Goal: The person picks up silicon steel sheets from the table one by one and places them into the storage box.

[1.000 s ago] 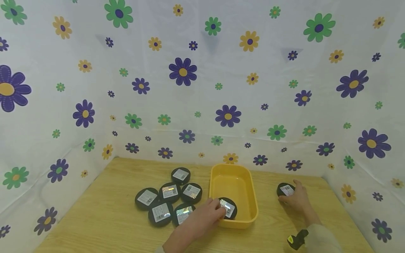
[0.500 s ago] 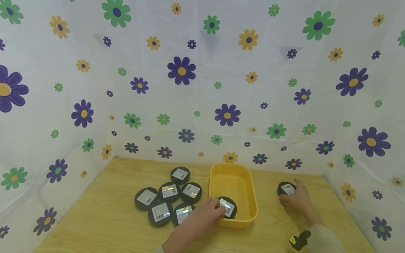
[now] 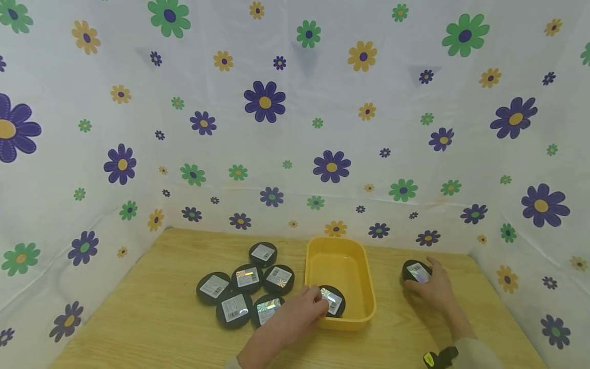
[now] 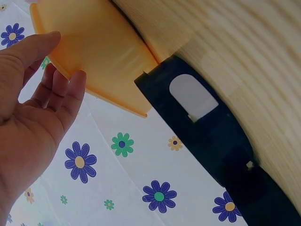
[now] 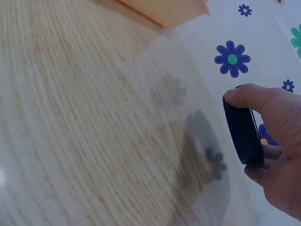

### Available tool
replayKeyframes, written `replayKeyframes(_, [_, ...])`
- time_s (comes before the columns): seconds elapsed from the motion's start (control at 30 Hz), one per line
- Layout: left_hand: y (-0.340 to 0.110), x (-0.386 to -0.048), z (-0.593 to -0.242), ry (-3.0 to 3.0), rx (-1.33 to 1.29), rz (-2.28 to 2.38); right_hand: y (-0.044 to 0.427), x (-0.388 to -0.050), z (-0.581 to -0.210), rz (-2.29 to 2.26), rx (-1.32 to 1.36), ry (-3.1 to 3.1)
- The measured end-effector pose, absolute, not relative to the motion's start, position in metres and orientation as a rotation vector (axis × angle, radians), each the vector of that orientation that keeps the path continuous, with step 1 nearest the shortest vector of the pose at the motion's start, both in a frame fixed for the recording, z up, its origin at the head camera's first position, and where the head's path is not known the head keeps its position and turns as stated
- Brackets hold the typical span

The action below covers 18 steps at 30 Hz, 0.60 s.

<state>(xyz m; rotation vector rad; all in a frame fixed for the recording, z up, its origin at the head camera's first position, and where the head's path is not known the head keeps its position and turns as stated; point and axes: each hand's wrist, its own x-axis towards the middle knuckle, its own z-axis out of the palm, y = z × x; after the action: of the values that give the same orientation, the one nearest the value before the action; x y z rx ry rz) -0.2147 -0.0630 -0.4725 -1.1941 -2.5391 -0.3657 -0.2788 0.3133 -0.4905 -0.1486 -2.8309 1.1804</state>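
My left hand (image 3: 297, 313) is at the near end of the yellow tray (image 3: 371, 287), beside a labelled black disc (image 3: 335, 302). In the left wrist view, the left hand (image 4: 44, 89) has its thumb against the tray wall (image 4: 103, 52) and bent fingers around the rim; some fingertips are hidden. On the right, my right hand (image 3: 435, 287) pinches another black disc (image 3: 416, 271) by its edge. The right wrist view shows that disc (image 5: 243, 132) tilted between the thumb and fingers of the right hand (image 5: 282, 136), above its shadow.
Several black discs (image 3: 234, 310) with pale labels lie in a group left of the tray. One of them (image 3: 267, 309) is partly behind the left hand. A flower-patterned white sheet (image 3: 299, 138) surrounds the wooden table (image 3: 152, 307) at the back and sides.
The disc in my right hand has shifted slightly left and tilted more, and the right wrist has turned a little. My left hand stays at the tray's near end.
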Motion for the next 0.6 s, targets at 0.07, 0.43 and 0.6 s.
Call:
replayKeyframes(0.07, [-0.063,-0.215,-0.473,-2.536,-1.196,-0.366,0.312,-0.276,-0.489,1.194,-0.145,-2.817])
replayKeyframes(0.43, [-0.063,-0.214,-0.472,-2.529,-1.177,-0.364,0.296,-0.258,-0.477,1.134,-0.001,-2.681])
replayKeyframes(0.6, [-0.063,-0.214,-0.473,-2.529,-1.181,-0.362,0.290,-0.257,-0.473,1.056,0.083,-2.652])
